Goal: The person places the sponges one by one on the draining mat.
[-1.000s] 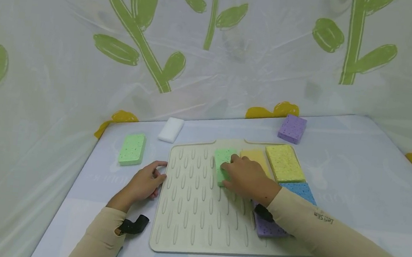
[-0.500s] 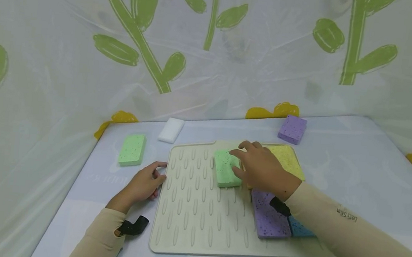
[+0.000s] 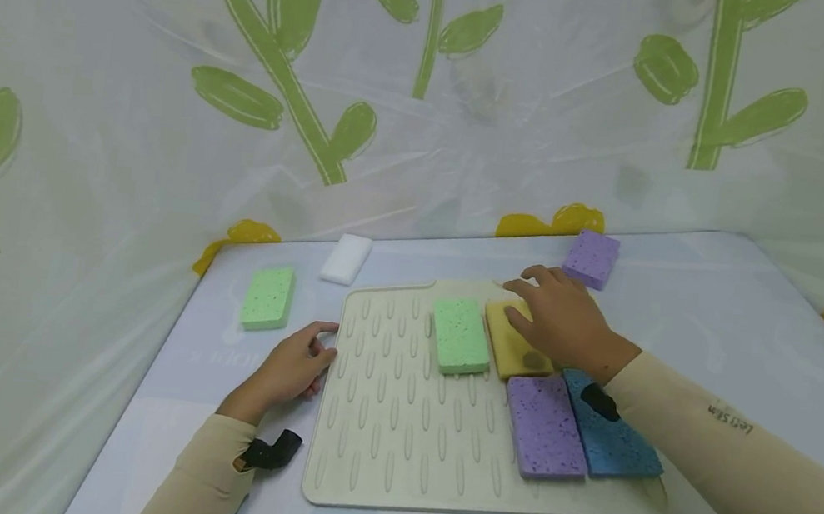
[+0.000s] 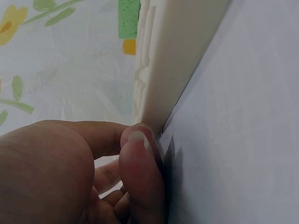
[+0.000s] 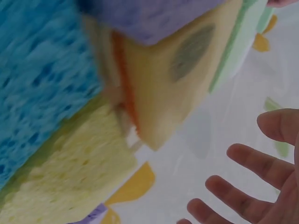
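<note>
Right grip (image 3: 560, 316) hung open, fingers spread above the yellow sponge's place at the mat's far right corner, holding nothing. A second earlier it had been pressing the green sponge (image 3: 460, 336), which now lay released on the mat (image 3: 394, 423), flush beside the orange sponge (image 3: 511, 347). I judged that piece placed. Left grip (image 3: 292, 366) stayed curled against the mat's left edge, thumb (image 4: 140, 163) pinching the rim to steady it. Near me, the purple sponge (image 3: 547, 426) and blue sponge (image 3: 607, 437) sat side by side by the mat's right edge. Off the mat, another purple sponge (image 3: 591, 259) rested at the surface's (image 3: 714, 322) far edge, just beyond my right fingers, nothing blocking it; a second green sponge (image 3: 268, 298) and a white sponge (image 3: 346, 258) lay toward the far left corner.
</note>
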Demonstrator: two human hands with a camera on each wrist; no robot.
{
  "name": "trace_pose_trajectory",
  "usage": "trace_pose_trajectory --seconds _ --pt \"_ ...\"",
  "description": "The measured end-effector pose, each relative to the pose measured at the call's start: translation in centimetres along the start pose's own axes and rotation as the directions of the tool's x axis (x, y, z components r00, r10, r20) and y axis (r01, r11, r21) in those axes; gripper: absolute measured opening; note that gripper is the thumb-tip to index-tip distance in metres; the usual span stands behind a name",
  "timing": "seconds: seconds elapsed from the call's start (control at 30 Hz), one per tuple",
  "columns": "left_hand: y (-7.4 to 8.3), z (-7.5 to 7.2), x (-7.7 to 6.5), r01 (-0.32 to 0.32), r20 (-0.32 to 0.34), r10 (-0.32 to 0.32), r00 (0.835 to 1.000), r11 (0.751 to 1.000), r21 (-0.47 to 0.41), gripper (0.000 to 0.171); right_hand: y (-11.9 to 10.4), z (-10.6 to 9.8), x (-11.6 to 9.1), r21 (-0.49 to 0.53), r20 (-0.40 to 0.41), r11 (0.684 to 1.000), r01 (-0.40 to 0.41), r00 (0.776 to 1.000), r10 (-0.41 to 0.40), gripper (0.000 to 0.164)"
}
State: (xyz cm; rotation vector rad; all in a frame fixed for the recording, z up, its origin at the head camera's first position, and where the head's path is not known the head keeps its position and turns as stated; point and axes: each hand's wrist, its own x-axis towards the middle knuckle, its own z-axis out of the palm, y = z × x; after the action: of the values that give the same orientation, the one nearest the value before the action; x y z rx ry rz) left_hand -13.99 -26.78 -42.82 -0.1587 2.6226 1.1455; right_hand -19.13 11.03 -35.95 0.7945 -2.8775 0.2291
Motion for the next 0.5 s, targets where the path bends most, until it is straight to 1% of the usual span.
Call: trace_pose_trajectory --seconds 0.1,0.27,0.5 --pt "0.1 0.1 0.0 0.005 0.002 -0.005 1.000 1.000 0.001 0.049 0.9 0.2 0.0 0.001 0.020 1.000 -0.017 1.000 0.017 0.040" --pt "0.3 0.1 0.0 0.000 -0.003 0.000 1.000 1.000 -0.001 0.050 2.1 0.4 0.4 -0.008 0.064 0.997 -0.071 0.995 0.071 0.041" --pt "0.4 0.0 -0.1 -0.001 -0.001 0.001 1.000 1.000 -0.002 0.050 2.8 0.0 1.1 -0.030 0.109 0.994 -0.106 0.988 0.109 0.043"
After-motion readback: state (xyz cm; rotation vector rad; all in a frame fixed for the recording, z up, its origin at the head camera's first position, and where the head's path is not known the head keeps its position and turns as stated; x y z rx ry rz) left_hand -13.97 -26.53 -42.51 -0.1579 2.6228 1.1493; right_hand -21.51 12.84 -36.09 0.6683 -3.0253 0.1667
